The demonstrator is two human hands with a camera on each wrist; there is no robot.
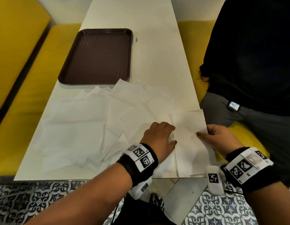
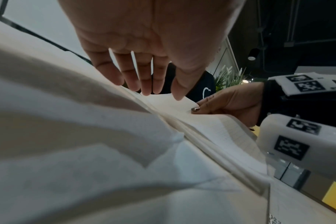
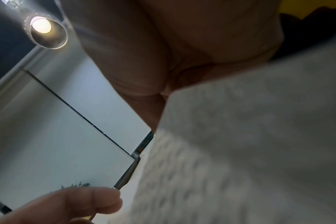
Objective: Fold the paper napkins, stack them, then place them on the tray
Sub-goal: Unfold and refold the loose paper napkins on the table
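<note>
Several unfolded white paper napkins (image 1: 85, 120) lie spread over the near half of the white table (image 1: 141, 46). A stack of folded napkins (image 1: 189, 143) sits at the table's near right corner. My left hand (image 1: 159, 137) lies flat with straight fingers on the stack's left fold edge (image 2: 182, 125). My right hand (image 1: 217, 137) pinches the top napkin's right edge, thumb on top (image 2: 196, 109). In the right wrist view the napkin (image 3: 249, 144) fills the frame, blurred. The dark brown tray (image 1: 98, 56) stands bare at the far left of the table.
Yellow benches (image 1: 32, 82) run along both sides of the table. A person in black top and grey trousers (image 1: 248, 70) sits on the right bench, close to the table's right edge. Patterned floor tiles (image 1: 43, 200) lie below the near edge.
</note>
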